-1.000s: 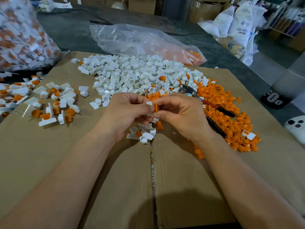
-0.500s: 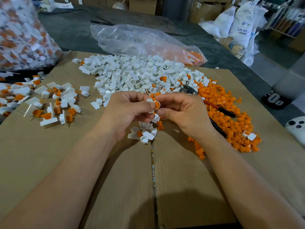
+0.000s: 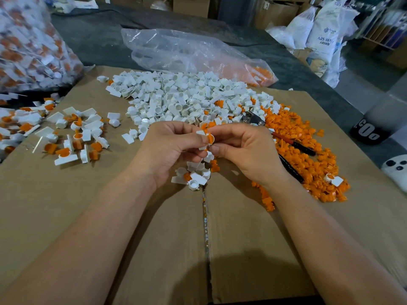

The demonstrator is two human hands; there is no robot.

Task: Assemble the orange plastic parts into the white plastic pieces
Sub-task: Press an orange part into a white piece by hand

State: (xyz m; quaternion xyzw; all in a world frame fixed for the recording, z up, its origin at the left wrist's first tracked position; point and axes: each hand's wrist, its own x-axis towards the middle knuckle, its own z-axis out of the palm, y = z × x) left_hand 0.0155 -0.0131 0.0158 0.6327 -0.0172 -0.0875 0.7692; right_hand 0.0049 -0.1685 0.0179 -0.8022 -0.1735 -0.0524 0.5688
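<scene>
Head view. Centre frame: pinching white piece (image 3: 201, 133) in left hand (image 3: 169, 148), pinching orange part (image 3: 211, 138) against it with right hand (image 3: 244, 148); hands together above cardboard-covered table (image 3: 154, 238). Behind: white pile (image 3: 182, 100). Right: orange pile (image 3: 312, 159), pliers (image 3: 295, 145) on top. Left: assembled pieces (image 3: 72, 137).

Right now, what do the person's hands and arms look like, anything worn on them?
Nothing is worn. The left hand and right hand are gloveless, with no ring showing. The left forearm and right forearm are uncovered up to the frame edge: no sleeves, watch, bracelet or markings visible.
</scene>
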